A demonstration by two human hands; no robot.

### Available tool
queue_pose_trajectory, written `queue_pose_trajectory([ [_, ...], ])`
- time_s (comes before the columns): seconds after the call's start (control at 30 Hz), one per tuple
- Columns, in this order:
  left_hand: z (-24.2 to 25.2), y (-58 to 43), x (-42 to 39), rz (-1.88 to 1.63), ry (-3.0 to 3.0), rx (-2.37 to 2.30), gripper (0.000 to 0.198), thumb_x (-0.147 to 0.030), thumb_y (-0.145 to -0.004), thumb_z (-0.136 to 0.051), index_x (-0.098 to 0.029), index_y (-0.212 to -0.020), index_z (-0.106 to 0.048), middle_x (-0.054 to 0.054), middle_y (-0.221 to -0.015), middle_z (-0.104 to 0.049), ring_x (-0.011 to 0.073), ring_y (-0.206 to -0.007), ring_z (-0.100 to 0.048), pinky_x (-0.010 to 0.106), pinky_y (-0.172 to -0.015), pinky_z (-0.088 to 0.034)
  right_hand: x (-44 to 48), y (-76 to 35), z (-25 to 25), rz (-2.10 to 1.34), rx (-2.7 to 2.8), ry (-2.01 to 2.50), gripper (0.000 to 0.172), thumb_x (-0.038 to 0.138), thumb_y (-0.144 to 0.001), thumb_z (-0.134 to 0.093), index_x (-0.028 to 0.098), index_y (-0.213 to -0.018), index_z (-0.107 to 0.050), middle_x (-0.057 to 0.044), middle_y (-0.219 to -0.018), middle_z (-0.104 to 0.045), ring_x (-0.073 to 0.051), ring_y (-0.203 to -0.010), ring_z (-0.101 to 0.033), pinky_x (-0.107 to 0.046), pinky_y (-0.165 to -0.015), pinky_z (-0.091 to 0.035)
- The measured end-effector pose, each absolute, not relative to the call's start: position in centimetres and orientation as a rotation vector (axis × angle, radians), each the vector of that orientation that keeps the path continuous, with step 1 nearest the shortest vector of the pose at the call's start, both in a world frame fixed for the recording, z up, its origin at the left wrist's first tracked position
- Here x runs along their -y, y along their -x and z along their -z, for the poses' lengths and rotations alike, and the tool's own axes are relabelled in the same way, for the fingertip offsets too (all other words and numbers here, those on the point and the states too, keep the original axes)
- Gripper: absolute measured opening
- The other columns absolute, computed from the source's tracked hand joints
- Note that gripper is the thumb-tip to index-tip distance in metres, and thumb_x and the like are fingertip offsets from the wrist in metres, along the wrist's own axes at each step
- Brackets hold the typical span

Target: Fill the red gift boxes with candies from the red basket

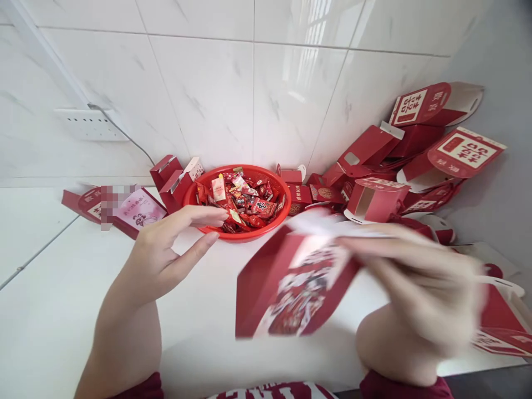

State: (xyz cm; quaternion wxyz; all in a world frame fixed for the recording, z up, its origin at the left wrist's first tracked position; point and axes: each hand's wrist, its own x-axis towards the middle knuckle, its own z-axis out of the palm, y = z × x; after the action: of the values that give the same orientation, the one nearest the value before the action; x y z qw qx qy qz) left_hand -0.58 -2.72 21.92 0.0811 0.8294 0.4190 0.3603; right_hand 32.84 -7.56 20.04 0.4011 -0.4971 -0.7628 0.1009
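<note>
My left hand (166,249) hovers over the white table with its fingers stretched out toward the rim of a red plastic basket (195,195) full of wrapped red candies (243,202); it holds nothing. My right hand (419,282), smeared by motion, pinches the upper edge of a flat red paper gift box (286,282) with a printed picture, held just above the table in front of the basket.
A heap of folded and unfolded red gift boxes (415,160) fills the right corner against the tiled wall. More red boxes (170,180) and a pink card (139,210) lie left of the basket. A white power strip (89,123) with a cable is on the wall.
</note>
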Motion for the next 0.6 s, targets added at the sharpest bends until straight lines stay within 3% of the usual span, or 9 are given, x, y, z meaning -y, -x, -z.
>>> queue_pose_trajectory([
  [0.1, -21.5, 0.0, 2.8, -1.123, -2.407, -1.196, 0.024, -0.024, -0.094, -0.058, -0.026, -0.118, -0.062, 0.002, -0.118, -0.069, 0.0189, -0.108, -0.067, 0.031, -0.096, -0.055, 5.7, -28.4, -20.0, -0.743, 2.208, 0.855, 0.029, 0.024, -0.099, -0.053, 0.036, -0.117, -0.072, 0.000, -0.113, -0.074, -0.022, -0.105, -0.070, -0.035, -0.090, -0.058],
  [0.17, -21.2, -0.2, 2.6, -1.052, -2.427, -1.152, 0.019, -0.025, -0.094, -0.057, -0.023, -0.112, -0.063, 0.003, -0.118, -0.069, 0.0201, -0.112, -0.066, 0.032, -0.099, -0.053, 4.1, -26.3, -19.2, -0.893, 2.291, 0.742, 0.030, 0.020, -0.101, -0.049, 0.030, -0.121, -0.069, -0.001, -0.117, -0.073, -0.018, -0.108, -0.069, -0.031, -0.096, -0.055],
  [0.23, -20.8, -0.3, 2.4, -0.901, -2.481, -1.122, 0.015, -0.027, -0.096, -0.054, -0.022, -0.102, -0.066, 0.005, -0.117, -0.070, 0.0211, -0.113, -0.065, 0.033, -0.099, -0.052, 2.7, -25.1, -18.0, -0.919, 2.307, 0.753, 0.032, 0.016, -0.101, -0.045, 0.026, -0.123, -0.067, -0.002, -0.121, -0.071, -0.017, -0.111, -0.067, -0.031, -0.098, -0.053],
  [0.33, -20.0, -0.7, 1.7, -0.607, -2.557, -1.076, 0.026, -0.031, -0.098, -0.048, -0.023, -0.094, -0.072, 0.003, -0.117, -0.071, 0.0210, -0.107, -0.067, 0.032, -0.095, -0.053, 1.5, -24.6, -16.3, -0.841, 2.311, 0.889, 0.039, 0.008, -0.098, -0.041, 0.025, -0.121, -0.067, -0.003, -0.122, -0.071, -0.018, -0.110, -0.067, -0.033, -0.096, -0.054],
  [0.6, -18.3, -1.3, 0.1, -0.520, -2.455, -1.160, 0.025, -0.024, -0.097, -0.047, -0.025, -0.104, -0.071, 0.001, -0.101, -0.074, 0.0184, -0.089, -0.069, 0.029, -0.078, -0.053, 0.7, -25.2, -15.5, -0.807, 2.371, 0.913, 0.039, 0.010, -0.096, -0.051, 0.029, -0.127, -0.063, -0.003, -0.124, -0.068, -0.020, -0.110, -0.066, -0.035, -0.094, -0.055],
])
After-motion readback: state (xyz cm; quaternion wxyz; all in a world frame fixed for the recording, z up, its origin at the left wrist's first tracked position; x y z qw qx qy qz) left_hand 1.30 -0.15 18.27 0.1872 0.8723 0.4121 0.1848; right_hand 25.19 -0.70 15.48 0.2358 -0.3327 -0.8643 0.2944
